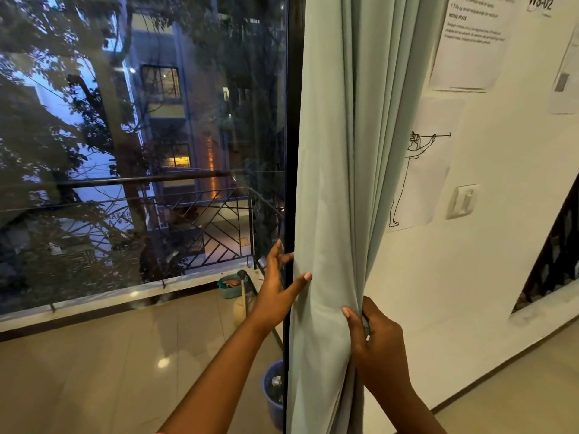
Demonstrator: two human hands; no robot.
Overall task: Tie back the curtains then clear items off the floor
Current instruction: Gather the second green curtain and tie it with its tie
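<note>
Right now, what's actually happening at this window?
A person is gathering the pale green curtain at the right edge of the glass door. The right hand grips the bunched folds from the wall side, thumb pressed across the front. The left hand is open, its fingers straight against the curtain's left edge. No tie-back is visible around the fabric yet. A blue bucket stands on the floor behind the curtain's lower edge.
</note>
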